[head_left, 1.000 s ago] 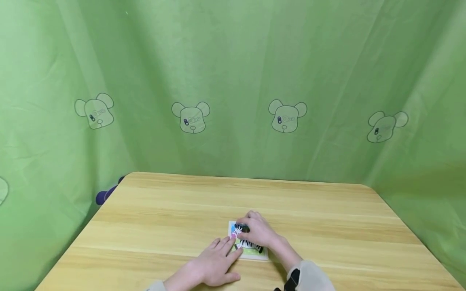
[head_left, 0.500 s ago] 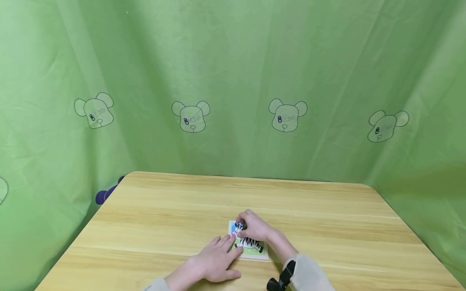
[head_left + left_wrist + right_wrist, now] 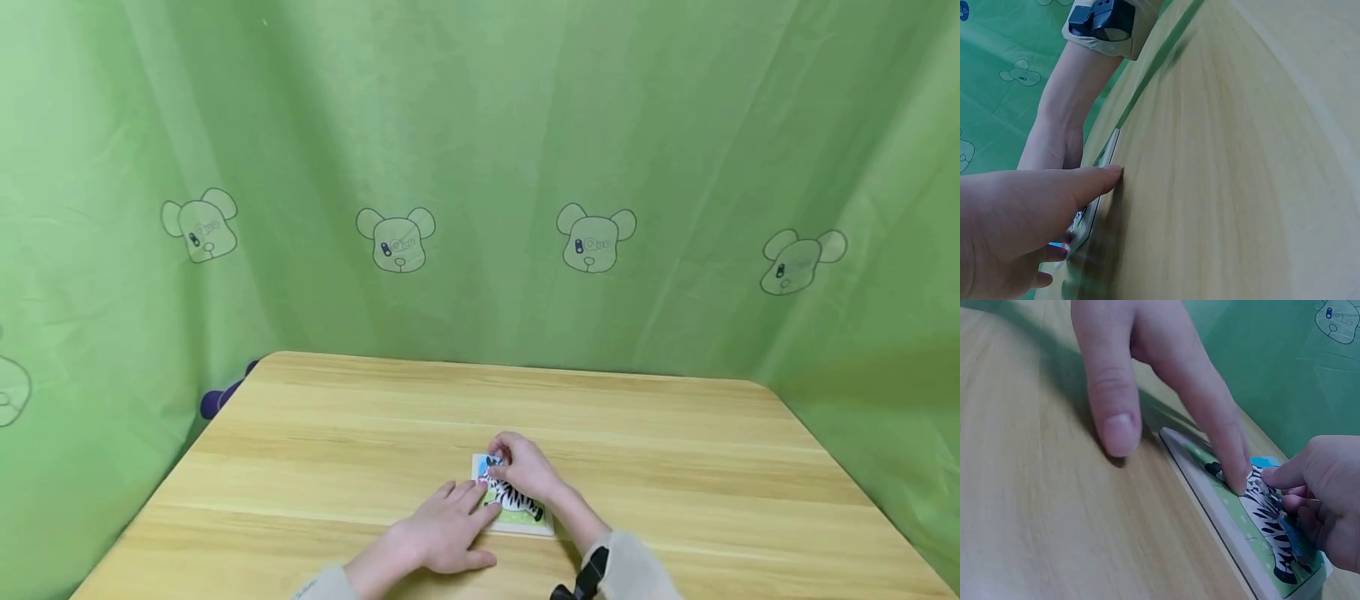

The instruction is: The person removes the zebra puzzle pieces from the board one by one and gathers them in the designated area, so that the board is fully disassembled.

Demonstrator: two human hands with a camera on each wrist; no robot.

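Note:
A small zebra jigsaw puzzle [image 3: 517, 518] in a white-edged tray lies on the table in the head view. My left hand [image 3: 450, 529] rests flat beside it, fingers spread, two fingertips on its left part. Over the upper right of the puzzle, my right hand [image 3: 525, 469] pinches a puzzle piece with thumb and curled fingers; the piece is mostly covered by the fingers. From the right wrist view, the zebra picture [image 3: 1263, 512] shows between both hands, with the right hand [image 3: 1329, 500] low over its far side. The left wrist view gives the puzzle edge-on.
The wooden table [image 3: 360, 417] spreads around the puzzle. A green curtain [image 3: 480, 150] with bear-head prints hangs behind and at both sides. Something purple [image 3: 217, 402] shows beyond the table's left edge. A black strap device [image 3: 588, 575] sits on the right sleeve.
The right hand has shifted slightly, and the dark piece under its fingers now lies lower, lined up with the zebra picture. More of the zebra's neck shows. The left hand has stayed in place.

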